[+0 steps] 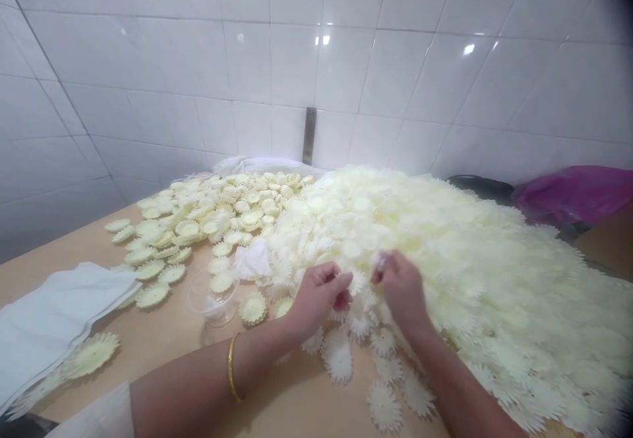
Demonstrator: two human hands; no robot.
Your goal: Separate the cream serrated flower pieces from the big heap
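My left hand (319, 296), with a gold bangle on its wrist, is closed in a pinch at the near edge of a big heap of pale cream scalloped flower-shaped discs (420, 227). Whatever its fingertips hold, if anything, I cannot make out. To its right, my right hand (403, 289) is closed too, slightly blurred, with a small whitish bit at its fingertips that is too unclear to name. Between and below the hands, loose toothed white discs (337, 355) lie on the table. The two hands are apart.
Stacked, yellower scalloped discs (188, 227) cover the back left of the tan table (163, 365). Near them are a clear round dish (212, 303) and a crumpled white tissue (252, 260). White sheets (64, 306) lie at left; a purple bag (573, 194) is at right. A tiled wall (297, 62) stands behind.
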